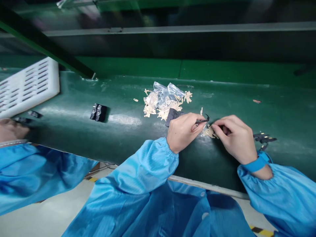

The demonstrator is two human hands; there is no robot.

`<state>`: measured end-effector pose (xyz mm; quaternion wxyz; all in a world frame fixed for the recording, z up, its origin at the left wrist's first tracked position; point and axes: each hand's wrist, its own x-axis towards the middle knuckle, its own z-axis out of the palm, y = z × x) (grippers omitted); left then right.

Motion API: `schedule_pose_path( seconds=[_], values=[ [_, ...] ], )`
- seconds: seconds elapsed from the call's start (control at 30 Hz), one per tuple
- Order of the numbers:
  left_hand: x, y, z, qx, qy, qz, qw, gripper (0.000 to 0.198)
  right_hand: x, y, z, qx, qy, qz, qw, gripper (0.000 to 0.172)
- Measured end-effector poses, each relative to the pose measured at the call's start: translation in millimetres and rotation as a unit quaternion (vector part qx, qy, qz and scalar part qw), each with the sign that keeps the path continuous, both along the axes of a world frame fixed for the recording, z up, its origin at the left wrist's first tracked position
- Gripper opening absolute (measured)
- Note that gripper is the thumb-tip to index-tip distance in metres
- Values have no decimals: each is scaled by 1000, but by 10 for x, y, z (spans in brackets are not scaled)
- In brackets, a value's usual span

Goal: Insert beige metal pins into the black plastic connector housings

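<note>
A worker's left hand (184, 131) clenches black tweezers (201, 121) above a green table (138, 144), the tips pointing toward 2 o'clock just over a small cluster of beige cut-out pieces (209, 132). The right hand (233, 138), with a blue wrist strap (255, 164), curves its fingers (217, 127) down just beside that cluster; whether they grasp anything cannot be told. At 11 o'clock from the tweezers, a larger heap of the same thin, branching beige pieces (163, 110) spills from a crumpled clear plastic bag (170, 93), with a flat dark part (174, 116) at its edge. Black components (98, 112) sit well off at 9 o'clock, and more black components (264, 138) lie at 3 o'clock. A white perforated tray (27, 87) stands at 10 o'clock, while a co-worker's hand (11, 130) rests at the table's far 9 o'clock edge.
</note>
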<state>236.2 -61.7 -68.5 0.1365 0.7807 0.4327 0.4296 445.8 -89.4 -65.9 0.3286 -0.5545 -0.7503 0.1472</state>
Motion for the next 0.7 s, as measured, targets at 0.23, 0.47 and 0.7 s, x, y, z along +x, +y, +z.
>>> schedule_pose_path(
  seconds=[0.23,0.47,0.7],
  values=[
    [-64,13,-82,106,89,-10,990,21,76,16,196,-305,261,-45,915,36],
    [-39,-11,-99,122,85,-42,988,19,26,34,204,-436,368,-18,821,47],
    [10,-25,-49,-261,-28,-91,961,41,-6,20,187,-259,329,-97,903,25]
  ],
)
